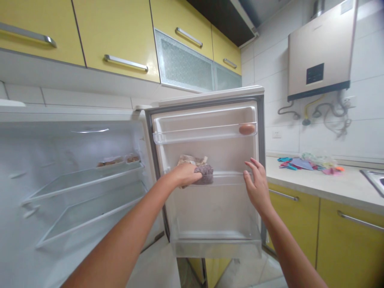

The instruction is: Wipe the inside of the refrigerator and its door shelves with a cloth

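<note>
Refrigerator compartment at left; its swung-out door at centre. In compartment: upper shelf above lower shelf; small packs toward right end of upper one. On door, top to bottom: top rack with egg in its right end; middle rack, cloth in left hand at its left half, right hand near its right end; bottom rack. Right of door: counter bearing heap of loose pieces; sink farther right. Water heater on wall above counter. Wall cabinets above refrigerator.
</note>
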A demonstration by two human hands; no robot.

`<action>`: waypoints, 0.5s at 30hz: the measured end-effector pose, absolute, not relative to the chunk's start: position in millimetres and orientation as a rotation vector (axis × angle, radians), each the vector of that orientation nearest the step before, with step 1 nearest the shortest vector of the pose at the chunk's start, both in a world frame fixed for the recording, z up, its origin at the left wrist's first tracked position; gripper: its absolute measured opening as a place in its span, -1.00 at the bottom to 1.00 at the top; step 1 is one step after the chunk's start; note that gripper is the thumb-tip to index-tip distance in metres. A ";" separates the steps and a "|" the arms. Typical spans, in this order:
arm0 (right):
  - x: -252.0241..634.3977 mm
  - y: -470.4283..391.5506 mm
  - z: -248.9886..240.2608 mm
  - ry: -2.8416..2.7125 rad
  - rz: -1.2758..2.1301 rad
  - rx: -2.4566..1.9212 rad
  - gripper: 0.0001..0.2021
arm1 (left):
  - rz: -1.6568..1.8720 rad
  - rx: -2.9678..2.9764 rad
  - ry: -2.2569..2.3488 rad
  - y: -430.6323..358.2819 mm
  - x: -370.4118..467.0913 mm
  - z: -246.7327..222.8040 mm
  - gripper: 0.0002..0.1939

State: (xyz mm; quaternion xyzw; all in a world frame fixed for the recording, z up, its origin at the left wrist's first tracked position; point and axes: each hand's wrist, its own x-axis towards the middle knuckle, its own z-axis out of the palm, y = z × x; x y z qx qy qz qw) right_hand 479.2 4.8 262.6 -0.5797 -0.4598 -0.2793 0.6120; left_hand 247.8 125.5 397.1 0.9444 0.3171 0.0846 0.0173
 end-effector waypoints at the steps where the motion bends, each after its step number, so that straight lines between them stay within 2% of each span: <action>1: 478.8 4.6 262.7 -1.057 -0.642 -1.338 -0.61 | 0.245 2.905 1.018 132.8 237.3 398.7 -0.75; 7: 474.3 1.9 261.8 -1.044 -0.641 -1.338 -0.62 | 0.189 2.706 1.117 157.8 213.0 404.8 -0.88; 15: 470.4 2.6 262.8 -0.972 -0.545 -1.261 -0.59 | 0.191 2.527 1.119 162.8 217.3 410.0 -0.84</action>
